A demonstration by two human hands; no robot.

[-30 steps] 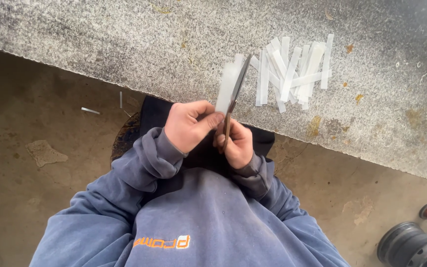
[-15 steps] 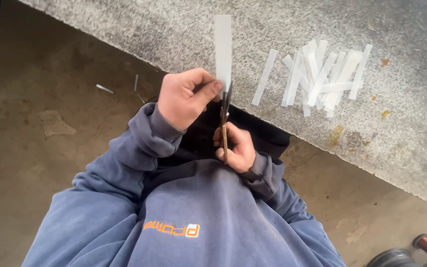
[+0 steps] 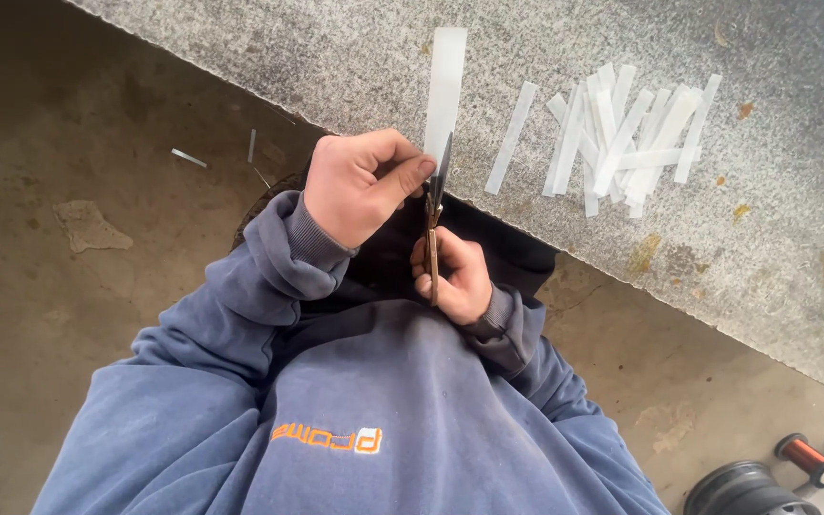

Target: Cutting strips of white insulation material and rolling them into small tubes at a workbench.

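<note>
Grey speckled stone tabletop (image 3: pixel 765 277) runs diagonally across the upper right; concrete floor (image 3: pixel 69 286) below. Pile of cut white strips (image 3: pixel 622 138) lies on it, right of the hands. White strip (image 3: pixel 446 91) stands long axis away from the body, pinched at its lower end by left hand (image 3: pixel 360 186). Right hand (image 3: pixel 452 277), closed around scissors (image 3: pixel 434 205), sits directly below; blades meet the strip's right edge. Orange logo patch (image 3: pixel 328 438) on blue sweatshirt.

White paper strip (image 3: pixel 446 91) upright, scissors (image 3: pixel 435 205) blades at its base
</note>
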